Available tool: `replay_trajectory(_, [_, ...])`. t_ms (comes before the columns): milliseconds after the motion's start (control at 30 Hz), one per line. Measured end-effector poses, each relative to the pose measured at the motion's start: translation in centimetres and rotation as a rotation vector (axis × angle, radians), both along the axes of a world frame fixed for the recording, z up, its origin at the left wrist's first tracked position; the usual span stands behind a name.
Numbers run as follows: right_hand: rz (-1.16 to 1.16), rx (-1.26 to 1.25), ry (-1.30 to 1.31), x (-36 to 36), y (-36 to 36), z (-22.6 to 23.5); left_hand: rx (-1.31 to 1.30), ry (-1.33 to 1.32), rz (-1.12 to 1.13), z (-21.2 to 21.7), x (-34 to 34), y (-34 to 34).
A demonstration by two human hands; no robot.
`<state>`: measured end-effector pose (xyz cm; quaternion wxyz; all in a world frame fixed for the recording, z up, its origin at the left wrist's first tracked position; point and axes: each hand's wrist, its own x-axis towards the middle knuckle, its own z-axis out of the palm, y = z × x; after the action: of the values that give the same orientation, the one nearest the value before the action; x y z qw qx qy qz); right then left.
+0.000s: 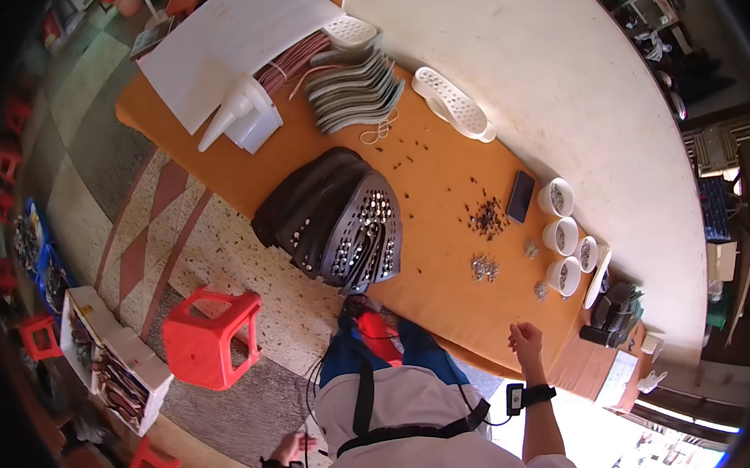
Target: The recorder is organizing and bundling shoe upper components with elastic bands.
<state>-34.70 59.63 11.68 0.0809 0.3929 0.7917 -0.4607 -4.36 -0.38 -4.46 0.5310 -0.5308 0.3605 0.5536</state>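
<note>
My right hand hovers over the near right edge of the orange-covered table, fingers curled; anything inside them is hidden. Low at my left side, my left hand hangs off the table with its fingers stretched out and nothing visible in them. Farther in, a fanned stack of dark shoe soles overhangs the near table edge, its top ones perforated and set with shiny studs. Closer to my right hand lie a pile of small silvery pieces and a pile of dark pieces.
White tubs of small parts stand along the wall by a phone. Behind lie a white perforated sole, stacked grey soles and a white cone-shaped container. A red stool stands on the floor at left.
</note>
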Motion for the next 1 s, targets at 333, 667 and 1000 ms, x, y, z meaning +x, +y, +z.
replay_trajectory(333, [0.024, -0.068, 0.046, -1.5, 0.4, -3.0, -0.305, 0.214, -0.157, 4.3, -14.5, -10.7])
replay_trajectory(667, [0.222, -0.158, 0.124, -10.2, 0.9, -8.1, -1.151, 1.280, -0.825, 14.5, -45.4, -4.5])
replay_trajectory(1000, [0.526, -0.493, -0.032, -21.8, -12.6, -13.5, -1.080, 1.330, -1.259, 11.5, -56.1, 18.8])
